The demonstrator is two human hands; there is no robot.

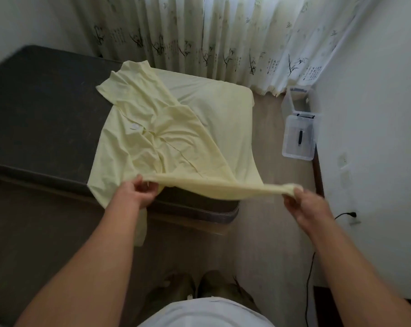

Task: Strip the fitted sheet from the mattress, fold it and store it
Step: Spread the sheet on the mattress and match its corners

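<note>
A pale yellow fitted sheet (166, 128) lies partly folded over the right end of a dark mattress (44, 109). Its far right corner still wraps the mattress corner by the curtain. The near edge of the sheet is lifted and stretched taut between my hands. My left hand (138, 192) grips that edge above the mattress's near side. My right hand (305, 204) pinches the other end, out past the mattress corner over the floor. A strip of sheet hangs down the mattress side below my left hand.
A clear plastic storage box (298, 138) with its lid raised stands on the floor by the right wall. Patterned curtains (199, 36) hang behind the bed. A black cable (309, 279) runs down the right wall from a socket. My feet stand on the wooden floor beside the bed.
</note>
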